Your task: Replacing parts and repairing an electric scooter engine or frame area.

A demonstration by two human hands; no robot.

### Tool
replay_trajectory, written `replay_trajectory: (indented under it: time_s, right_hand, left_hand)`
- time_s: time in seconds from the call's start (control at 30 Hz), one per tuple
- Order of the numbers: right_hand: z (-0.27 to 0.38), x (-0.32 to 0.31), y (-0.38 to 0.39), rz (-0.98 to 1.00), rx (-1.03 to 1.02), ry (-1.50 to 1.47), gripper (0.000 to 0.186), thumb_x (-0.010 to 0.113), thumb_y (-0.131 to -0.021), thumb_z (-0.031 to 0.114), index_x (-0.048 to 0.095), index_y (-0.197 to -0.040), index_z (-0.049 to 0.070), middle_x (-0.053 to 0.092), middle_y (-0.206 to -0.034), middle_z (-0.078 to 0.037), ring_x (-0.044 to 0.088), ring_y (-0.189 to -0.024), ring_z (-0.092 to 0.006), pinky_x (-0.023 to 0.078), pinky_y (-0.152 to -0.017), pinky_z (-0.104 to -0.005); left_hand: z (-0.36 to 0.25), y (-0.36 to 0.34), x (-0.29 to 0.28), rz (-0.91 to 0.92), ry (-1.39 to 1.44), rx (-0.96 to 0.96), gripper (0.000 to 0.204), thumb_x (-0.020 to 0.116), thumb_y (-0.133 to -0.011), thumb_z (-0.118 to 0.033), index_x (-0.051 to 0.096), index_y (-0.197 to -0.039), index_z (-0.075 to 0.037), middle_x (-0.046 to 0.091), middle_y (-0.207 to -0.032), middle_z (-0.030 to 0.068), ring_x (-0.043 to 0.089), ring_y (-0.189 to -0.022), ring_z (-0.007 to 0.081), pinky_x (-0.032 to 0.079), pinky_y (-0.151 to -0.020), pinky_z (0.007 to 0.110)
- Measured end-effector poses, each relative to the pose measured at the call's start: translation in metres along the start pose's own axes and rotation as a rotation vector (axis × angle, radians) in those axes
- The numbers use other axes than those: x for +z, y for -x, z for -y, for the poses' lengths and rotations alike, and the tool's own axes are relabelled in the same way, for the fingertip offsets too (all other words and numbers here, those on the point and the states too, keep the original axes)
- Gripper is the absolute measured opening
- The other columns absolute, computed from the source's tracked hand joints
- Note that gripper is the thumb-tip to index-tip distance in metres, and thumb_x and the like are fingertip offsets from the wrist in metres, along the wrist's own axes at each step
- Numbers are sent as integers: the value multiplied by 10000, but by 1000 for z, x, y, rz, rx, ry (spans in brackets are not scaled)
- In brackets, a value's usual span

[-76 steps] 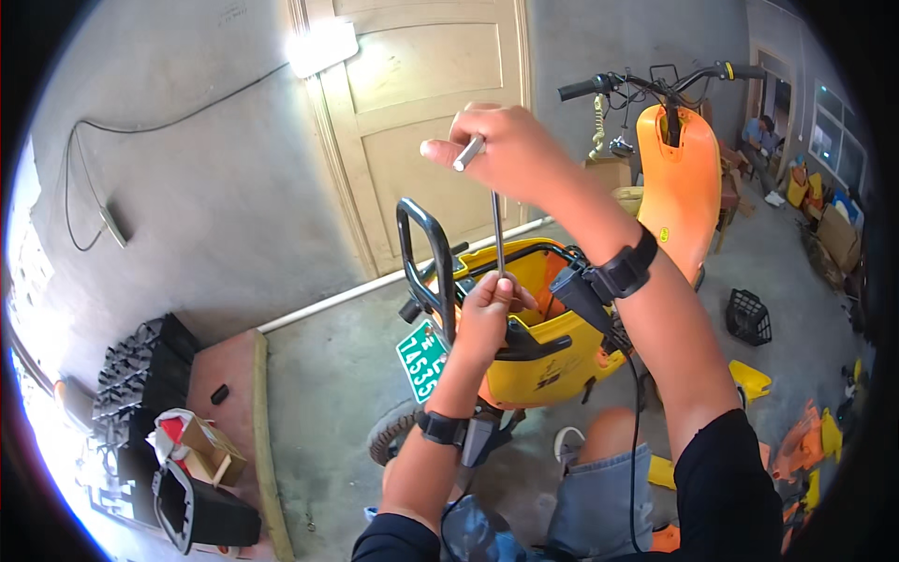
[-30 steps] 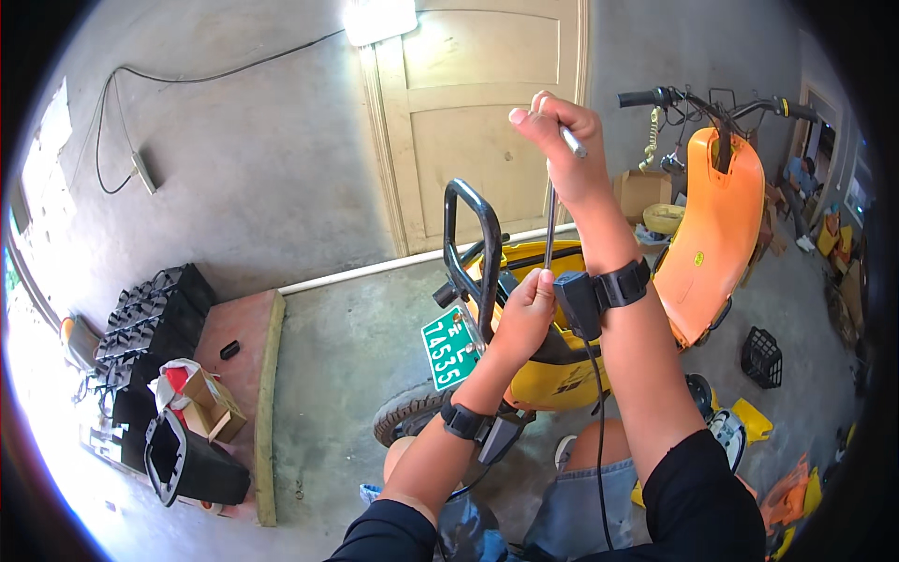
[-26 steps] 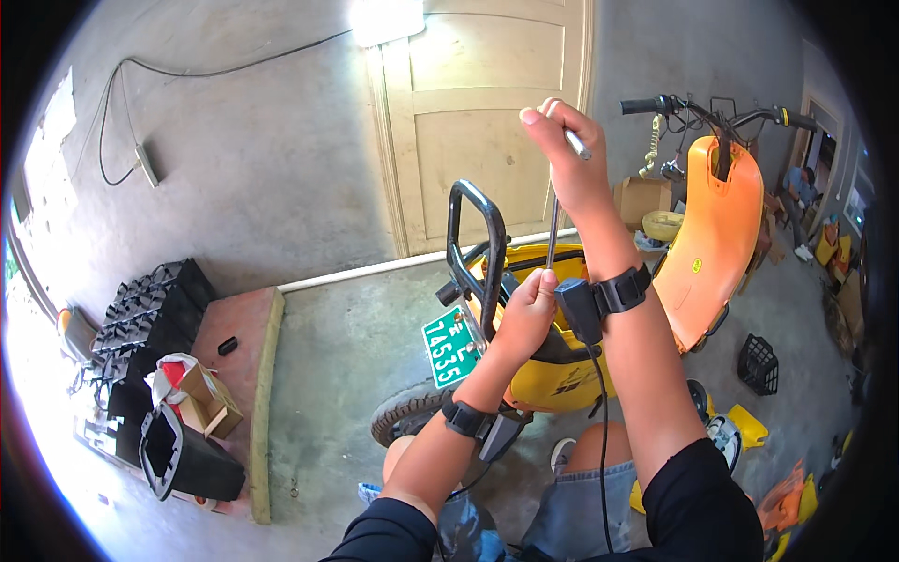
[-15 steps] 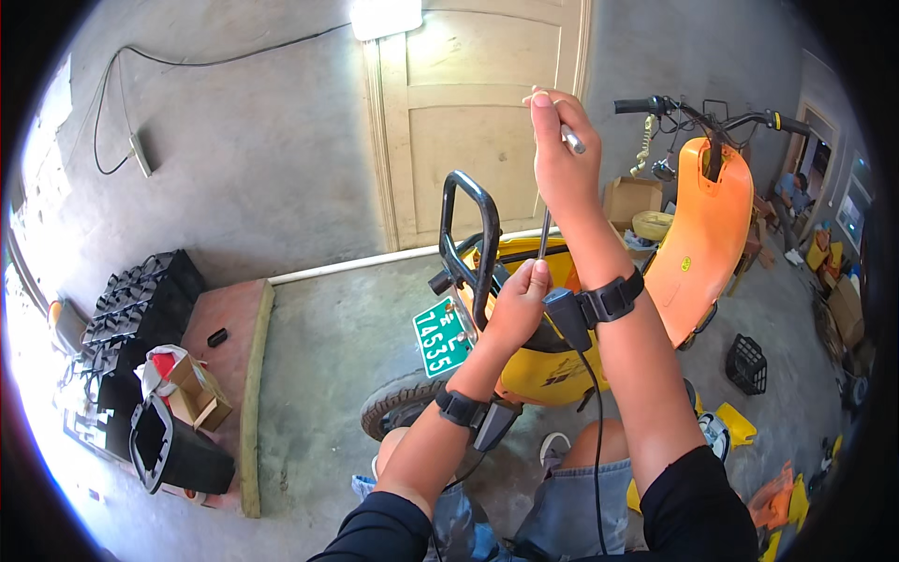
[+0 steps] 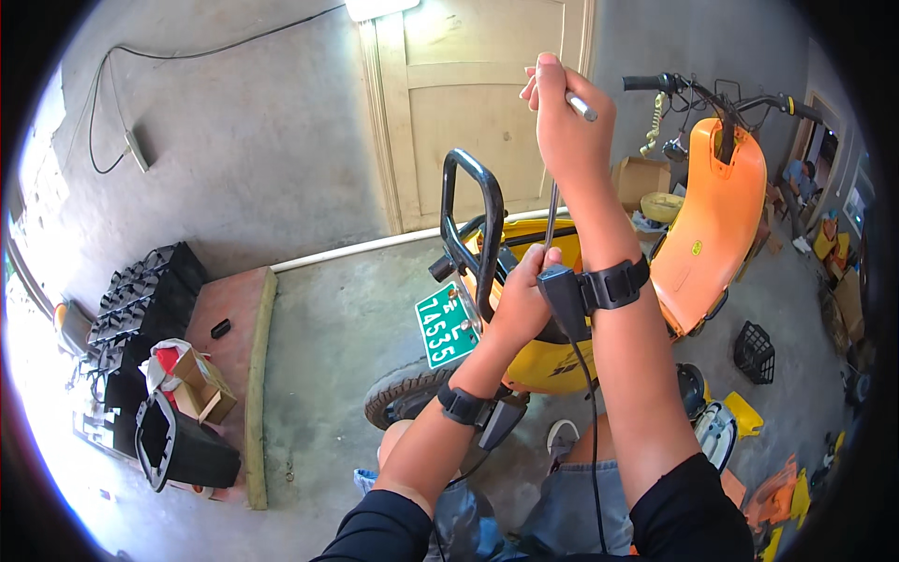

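my right hand (image 5: 576, 140) clenched around the handle of a metal T-handle wrench (image 5: 552, 214), my left hand (image 5: 523, 298) grasping its shaft lower down, tool near-upright over the scooter's yellow rear body (image 5: 552, 365), lower tip hidden from me

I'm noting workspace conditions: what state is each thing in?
Metal tool: nearly upright
Right hand: closed around the tool's handle
Left hand: closed around the tool's shaft
Scooter: upright, partly hidden
Door: shut
Lamp: lit
Black bin: uncovered
Cardboard box beside the bin: open
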State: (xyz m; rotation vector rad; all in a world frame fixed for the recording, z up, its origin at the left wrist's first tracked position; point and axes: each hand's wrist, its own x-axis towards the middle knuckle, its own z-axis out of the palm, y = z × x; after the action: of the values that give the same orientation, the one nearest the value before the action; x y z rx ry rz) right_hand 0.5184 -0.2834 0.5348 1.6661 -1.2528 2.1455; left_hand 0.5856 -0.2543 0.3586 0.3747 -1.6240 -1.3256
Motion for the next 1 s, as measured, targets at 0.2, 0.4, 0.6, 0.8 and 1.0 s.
replay_trajectory:
  time_s: [0.2, 0.4, 0.6, 0.8, 1.0]
  right_hand:
    - [2, -1, 1, -20, 4, -4, 408, 560, -961, 310, 620, -719, -13, 610, -688, -32, 578, -747, -88, 441, -674, -242]
    - [-10, -5, 4, -49, -66, 76, 402, 576, -936, 349, 664, -728, 17, 601, -572, -59, 549, -511, -144, 439, -539, -297]
    - [-4, -28, -1, 309, -61, 25, 232, 531, -944, 186, 675, -1069, 54, 681, -825, -36, 567, -691, -54, 425, -607, -227]
    - [29, -74, -34, 753, -159, 82, 466, 438, -928, 208, 544, -1346, 32, 570, -1363, -106, 550, -1145, -165, 384, -1008, -299]
    - [135, -57, -55, 575, 33, 551, 378, 563, -874, 243, 662, -1175, 36, 660, -1138, -154, 641, -1053, -270, 499, -910, -418]
  left_hand:
    - [-4, 1, 1, -27, -47, 37, 277, 468, -1036, -268, 478, -906, -24, 488, -735, 48, 440, -715, 106, 429, -658, 285]
    - [6, -1, 1, 11, 54, 3, 340, 411, -1052, -330, 469, -897, -33, 455, -715, 34, 418, -716, 98, 403, -654, 271]
    - [20, -7, 1, 8, 166, -54, 289, 436, -1043, -313, 454, -863, -87, 397, -684, -39, 379, -561, 70, 359, -521, 230]
    - [21, -6, 3, -5, 104, 13, 292, 450, -1038, -311, 468, -858, -82, 415, -683, -36, 410, -570, 68, 372, -532, 221]
    - [13, -5, 0, 7, 135, -40, 344, 453, -1035, -341, 472, -825, -69, 436, -660, -16, 443, -566, 81, 372, -537, 231]
